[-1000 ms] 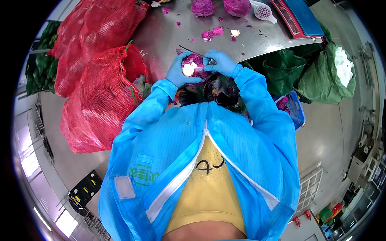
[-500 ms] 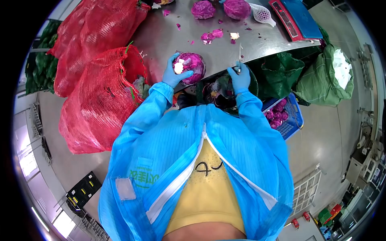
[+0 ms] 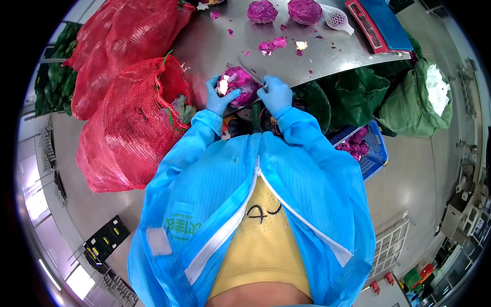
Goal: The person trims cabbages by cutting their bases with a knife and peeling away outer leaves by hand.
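A red cabbage [image 3: 241, 84] with a pale cut patch on its left side rests at the near edge of the steel table [image 3: 215, 43]. My left hand [image 3: 221, 96], in a blue glove, grips it from the left, thumb across the near side. On the cabbage's right, my gloved right hand [image 3: 276, 93] is closed round a knife [image 3: 249, 69]. The blade points up and left, close against the cabbage's upper right side; whether it cuts in cannot be made out. Loose purple leaf pieces [image 3: 272, 45] and a pale stem piece [image 3: 301, 45] lie farther back.
Two more red cabbages [image 3: 262, 12] and a white foam net [image 3: 337, 19] sit beside a red and blue scale [image 3: 376, 25]. Red mesh sacks [image 3: 128, 133] stand left. Right of me are green bags [image 3: 358, 89] and a blue crate [image 3: 376, 153] holding purple cabbages.
My right hand has moved left with the knife, from over the dark bin to the cabbage's right side. My left hand still holds the cabbage.
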`<state>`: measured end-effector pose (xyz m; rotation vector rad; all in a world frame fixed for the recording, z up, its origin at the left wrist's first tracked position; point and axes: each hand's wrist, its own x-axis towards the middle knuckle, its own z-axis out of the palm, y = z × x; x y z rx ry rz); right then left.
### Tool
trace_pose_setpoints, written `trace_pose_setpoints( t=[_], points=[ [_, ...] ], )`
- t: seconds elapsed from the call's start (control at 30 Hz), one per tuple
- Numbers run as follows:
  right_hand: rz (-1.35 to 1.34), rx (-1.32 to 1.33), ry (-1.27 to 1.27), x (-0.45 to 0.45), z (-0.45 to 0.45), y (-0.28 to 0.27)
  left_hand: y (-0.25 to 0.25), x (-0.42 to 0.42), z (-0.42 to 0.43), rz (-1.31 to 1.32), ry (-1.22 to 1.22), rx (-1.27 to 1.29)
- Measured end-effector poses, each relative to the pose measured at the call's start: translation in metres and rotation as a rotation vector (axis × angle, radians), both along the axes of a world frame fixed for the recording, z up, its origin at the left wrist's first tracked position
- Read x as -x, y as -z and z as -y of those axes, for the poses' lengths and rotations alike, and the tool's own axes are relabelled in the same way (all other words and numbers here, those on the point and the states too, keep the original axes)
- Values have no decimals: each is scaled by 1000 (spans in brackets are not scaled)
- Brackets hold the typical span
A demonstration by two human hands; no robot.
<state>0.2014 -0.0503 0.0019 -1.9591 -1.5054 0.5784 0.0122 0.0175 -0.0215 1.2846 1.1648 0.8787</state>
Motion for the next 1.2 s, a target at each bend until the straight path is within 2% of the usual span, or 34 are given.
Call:
trace_pose_setpoints(
  t=[0.07, 0.1, 0.17, 0.2, 0.27, 0.3, 0.33, 0.37, 0.43, 0.57, 0.6, 0.67, 0.7, 0.77, 0.83, 0.9, 0.97, 1.0, 1.03, 1.1, 1.13, 1.2],
  points=[
    [-46, -147, 292, -13, -9, 28, 0, 3, -3, 115, 45, 40],
    [-23, -34, 381, -29, -18, 43, 3, 5, -6, 116, 40, 43],
    [-51, 204, 374, -57, -23, 43, 3, 11, -12, 128, 176, 16],
    [-54, 200, 376, -55, -23, 42, 2, 11, -13, 126, 178, 12],
    [-292, -123, 347, -50, -16, 40, 0, 8, -11, 164, 178, 59],
    [-373, -57, 260, -43, -15, 37, -1, 5, -7, 184, 177, 84],
    [-339, -82, 231, -28, -9, 25, -7, 1, -5, 243, 157, 165],
    [-305, -109, 200, -11, -3, 14, -4, 1, -6, 244, 157, 166],
    [-402, -99, 178, 9, 2, 20, 2, 0, -10, 189, 108, 164],
    [-441, -64, 142, 11, 5, 9, 4, 3, -11, 195, 111, 134],
    [-442, -64, 141, 11, 6, 5, -1, 2, -9, 215, 101, 177],
    [-145, -32, 126, 9, 9, -1, -3, 0, -6, 241, 91, 221],
    [-142, -31, 124, 7, 9, 5, 0, 1, -5, 224, 108, 170],
    [-136, -204, 184, 3, 6, 23, 1, 2, -4, 205, 119, 119],
    [-308, -166, 386, -14, 1, 35, 0, 4, -5, 341, 79, 201],
    [-336, -100, 544, -37, -7, 55, 6, 11, -10, 399, 83, 258],
    [-345, -70, 586, -55, -7, 61, 6, 13, -10, 459, 92, 315],
    [-88, -179, 532, -57, -6, 57, 3, 13, -6, 448, 118, 265],
    [-87, -179, 530, -55, -9, 54, 1, 13, -3, 437, 142, 218],
    [-159, -380, 412, -42, -17, 49, 11, 19, -9, 378, 201, 124],
    [-236, -286, 321, -34, -20, 42, 7, 20, -9, 321, 316, 46],
    [-658, -167, 120, -21, -29, 30, 3, 22, -13, 234, 478, -66]
  ],
)
